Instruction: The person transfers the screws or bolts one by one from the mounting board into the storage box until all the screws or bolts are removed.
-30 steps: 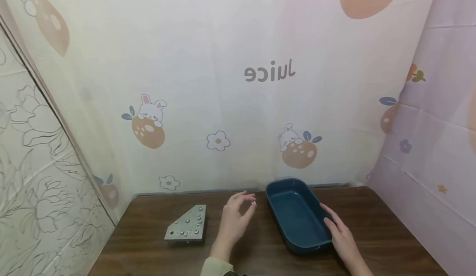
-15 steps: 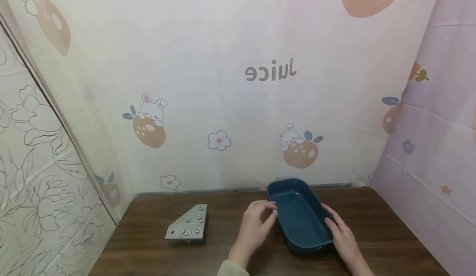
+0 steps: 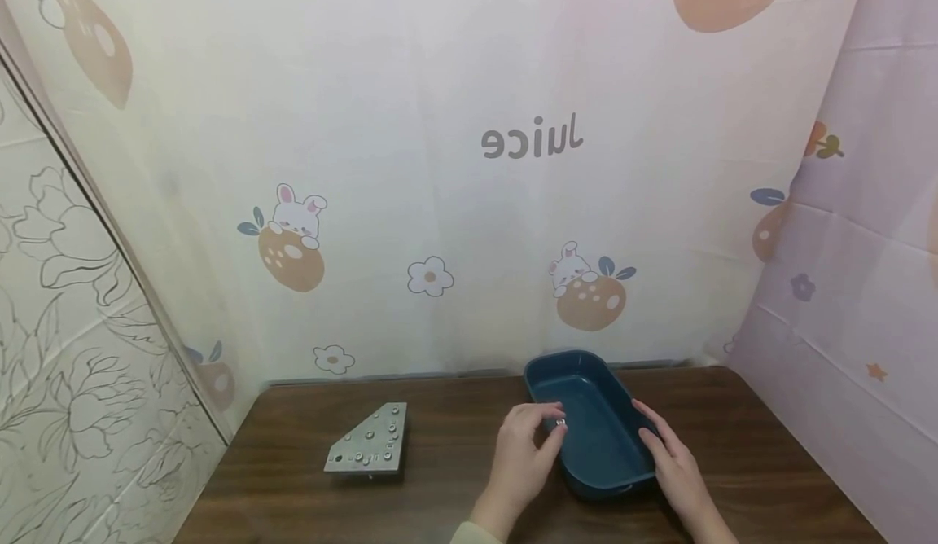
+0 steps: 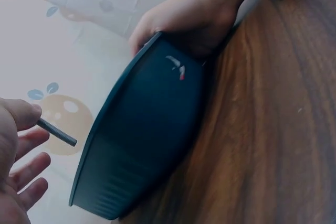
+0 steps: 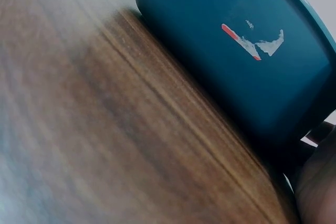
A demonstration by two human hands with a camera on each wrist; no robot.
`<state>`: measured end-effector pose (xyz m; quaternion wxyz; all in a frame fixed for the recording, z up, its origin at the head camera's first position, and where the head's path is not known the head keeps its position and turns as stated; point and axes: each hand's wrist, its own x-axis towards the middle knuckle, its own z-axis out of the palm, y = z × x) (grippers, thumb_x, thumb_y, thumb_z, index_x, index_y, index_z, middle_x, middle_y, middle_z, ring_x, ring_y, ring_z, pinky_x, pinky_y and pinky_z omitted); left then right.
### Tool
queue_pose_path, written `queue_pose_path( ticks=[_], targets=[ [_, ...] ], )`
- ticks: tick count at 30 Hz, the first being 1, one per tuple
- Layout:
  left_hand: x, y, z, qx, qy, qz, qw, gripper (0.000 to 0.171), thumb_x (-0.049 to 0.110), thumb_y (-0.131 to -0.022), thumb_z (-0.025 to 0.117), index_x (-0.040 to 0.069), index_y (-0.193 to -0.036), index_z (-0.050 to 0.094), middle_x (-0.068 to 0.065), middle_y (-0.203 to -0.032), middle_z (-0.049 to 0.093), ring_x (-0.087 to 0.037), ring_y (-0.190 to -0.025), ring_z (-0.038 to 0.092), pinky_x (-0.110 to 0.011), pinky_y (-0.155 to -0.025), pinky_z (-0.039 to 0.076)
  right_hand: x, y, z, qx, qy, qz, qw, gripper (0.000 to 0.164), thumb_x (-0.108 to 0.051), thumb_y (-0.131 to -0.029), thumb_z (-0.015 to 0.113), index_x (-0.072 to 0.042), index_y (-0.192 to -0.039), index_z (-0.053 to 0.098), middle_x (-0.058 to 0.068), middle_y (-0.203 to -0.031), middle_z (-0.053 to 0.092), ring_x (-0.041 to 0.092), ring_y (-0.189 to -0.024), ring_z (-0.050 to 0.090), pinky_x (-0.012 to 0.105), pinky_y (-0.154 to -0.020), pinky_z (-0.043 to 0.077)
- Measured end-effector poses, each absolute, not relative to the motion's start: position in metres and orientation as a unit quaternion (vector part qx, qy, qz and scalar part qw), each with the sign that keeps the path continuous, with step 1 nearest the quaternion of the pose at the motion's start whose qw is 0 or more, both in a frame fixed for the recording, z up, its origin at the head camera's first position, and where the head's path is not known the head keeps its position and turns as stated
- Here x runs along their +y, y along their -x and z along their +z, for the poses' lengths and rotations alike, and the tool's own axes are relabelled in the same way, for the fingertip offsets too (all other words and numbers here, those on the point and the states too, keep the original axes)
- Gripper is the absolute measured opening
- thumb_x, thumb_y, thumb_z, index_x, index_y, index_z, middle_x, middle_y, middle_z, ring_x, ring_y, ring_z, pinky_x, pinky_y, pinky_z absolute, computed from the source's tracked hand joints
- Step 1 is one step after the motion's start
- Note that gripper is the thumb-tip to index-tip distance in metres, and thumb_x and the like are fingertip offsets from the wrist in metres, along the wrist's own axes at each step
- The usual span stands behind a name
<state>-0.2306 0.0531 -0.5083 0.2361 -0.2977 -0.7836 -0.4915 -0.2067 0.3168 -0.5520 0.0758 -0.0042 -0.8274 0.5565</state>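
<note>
A slim, grey, threaded metal bolt (image 4: pixel 59 134) hangs just above the left rim of a deep, dark-blue, oblong tray (image 3: pixel 602 434) with rounded corners, which rests on a brown wood-grain table (image 3: pixel 293 515); we see the bolt pinched by one end between the thumb and a finger of the left hand (image 3: pixel 519 453), that hand's other fingers relaxed and slightly spread. Opposite, the right hand (image 3: pixel 680 472) grips the tray's right edge, its thumb on the rim; its own wrist view is poor and crops most of it, so we cannot tell how the lower fingers lie. A torn white-and-red sticker scrap (image 5: pixel 247 45) clings to the tray's outer wall; well apart, on the table's left side, sits a flat, grey, five-sided metal plate (image 3: pixel 374 447), dotted with round metal fasteners (image 3: pixel 370 436) and untouched by either hand; a pale curtain (image 3: pixel 469 202) printed with rabbits and orange fruit hangs behind.

By our reading, the step in hand is the bolt's delivery to the tray, with the right hand as the steadying partner; the next move, we judge, calls for the left hand to reach a little farther over the opening, lower the bolt inside the rim and loosen its pinch gently, since so small a part could bounce or roll.
</note>
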Motion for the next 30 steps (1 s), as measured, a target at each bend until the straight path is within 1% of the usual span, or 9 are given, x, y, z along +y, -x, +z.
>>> queue_pose_path(
  ticks=[8, 11, 16, 17, 21, 22, 23, 27, 30],
  targets=[
    [0.065, 0.222, -0.514, -0.799, 0.311, -0.462, 0.225, 0.01, 0.027, -0.099, 0.067, 0.026, -0.108, 0.072, 0.015, -0.12, 0.069, -0.007, -0.111, 0.059, -0.036, -0.092, 0.05, 0.316, 0.204, -0.551, -0.851, 0.012, 0.519, 0.084, 0.055, -0.048, -0.109, 0.03, -0.025, -0.159, 0.03, 0.008, -0.163, 0.029, 0.033, -0.143, 0.029, 0.025, -0.099, 0.038],
    [0.069, 0.219, -0.517, -0.801, 0.317, -0.455, 0.226, 0.011, 0.028, -0.099, 0.067, 0.027, -0.108, 0.073, 0.015, -0.119, 0.069, -0.007, -0.11, 0.06, -0.036, -0.091, 0.05, 0.316, 0.203, -0.551, -0.85, 0.016, 0.521, 0.083, 0.055, -0.048, -0.109, 0.03, -0.026, -0.159, 0.03, 0.007, -0.163, 0.029, 0.031, -0.141, 0.03, 0.026, -0.099, 0.039],
    [0.072, 0.216, -0.521, -0.803, 0.322, -0.451, 0.219, 0.011, 0.03, -0.1, 0.065, 0.027, -0.107, 0.073, 0.013, -0.116, 0.07, -0.007, -0.111, 0.06, -0.037, -0.091, 0.049, 0.315, 0.202, -0.551, -0.837, 0.011, 0.541, 0.083, 0.055, -0.048, -0.109, 0.032, -0.024, -0.159, 0.03, 0.011, -0.163, 0.028, 0.035, -0.144, 0.026, 0.056, -0.107, 0.035],
    [0.073, 0.216, -0.522, -0.805, 0.321, -0.45, 0.217, 0.011, 0.03, -0.1, 0.065, 0.026, -0.107, 0.073, 0.013, -0.116, 0.071, -0.007, -0.112, 0.06, -0.038, -0.092, 0.049, 0.315, 0.202, -0.551, -0.836, 0.01, 0.542, 0.083, 0.056, -0.048, -0.109, 0.032, -0.023, -0.159, 0.03, 0.011, -0.163, 0.028, 0.035, -0.144, 0.025, 0.054, -0.109, 0.035],
    [0.074, 0.216, -0.524, -0.812, 0.315, -0.446, 0.207, 0.012, 0.032, -0.1, 0.065, 0.027, -0.106, 0.074, 0.013, -0.113, 0.071, -0.007, -0.113, 0.059, -0.039, -0.093, 0.048, 0.315, 0.202, -0.551, -0.843, 0.014, 0.532, 0.08, 0.056, -0.049, -0.109, 0.031, -0.024, -0.159, 0.03, 0.008, -0.163, 0.028, 0.034, -0.145, 0.026, 0.019, -0.101, 0.037],
    [0.074, 0.216, -0.525, -0.813, 0.314, -0.445, 0.205, 0.013, 0.033, -0.1, 0.065, 0.027, -0.106, 0.074, 0.015, -0.112, 0.071, -0.007, -0.113, 0.059, -0.039, -0.093, 0.048, 0.315, 0.202, -0.551, -0.842, 0.014, 0.533, 0.08, 0.056, -0.049, -0.109, 0.032, -0.024, -0.159, 0.03, 0.008, -0.163, 0.028, 0.034, -0.145, 0.026, 0.019, -0.101, 0.037],
    [0.074, 0.216, -0.525, -0.814, 0.313, -0.445, 0.202, 0.013, 0.033, -0.1, 0.065, 0.027, -0.106, 0.074, 0.016, -0.112, 0.071, -0.007, -0.112, 0.058, -0.039, -0.093, 0.048, 0.315, 0.202, -0.551, -0.84, 0.012, 0.537, 0.081, 0.056, -0.048, -0.109, 0.032, -0.024, -0.159, 0.03, 0.009, -0.163, 0.028, 0.034, -0.145, 0.025, 0.02, -0.103, 0.037],
    [0.074, 0.216, -0.526, -0.816, 0.314, -0.446, 0.193, 0.012, 0.034, -0.099, 0.066, 0.029, -0.106, 0.074, 0.019, -0.11, 0.07, -0.005, -0.109, 0.056, -0.036, -0.091, 0.046, 0.315, 0.203, -0.552, -0.837, 0.008, 0.54, 0.084, 0.055, -0.047, -0.109, 0.033, -0.024, -0.159, 0.03, 0.01, -0.164, 0.028, 0.035, -0.146, 0.024, 0.051, -0.11, 0.035],
    [0.074, 0.217, -0.526, -0.817, 0.314, -0.446, 0.187, 0.011, 0.033, -0.098, 0.067, 0.029, -0.105, 0.074, 0.02, -0.109, 0.07, -0.004, -0.107, 0.055, -0.033, -0.09, 0.045, 0.315, 0.204, -0.552, -0.84, 0.003, 0.535, 0.087, 0.054, -0.045, -0.11, 0.032, -0.023, -0.159, 0.03, 0.01, -0.163, 0.028, 0.034, -0.145, 0.025, 0.048, -0.109, 0.036]
  ],
)
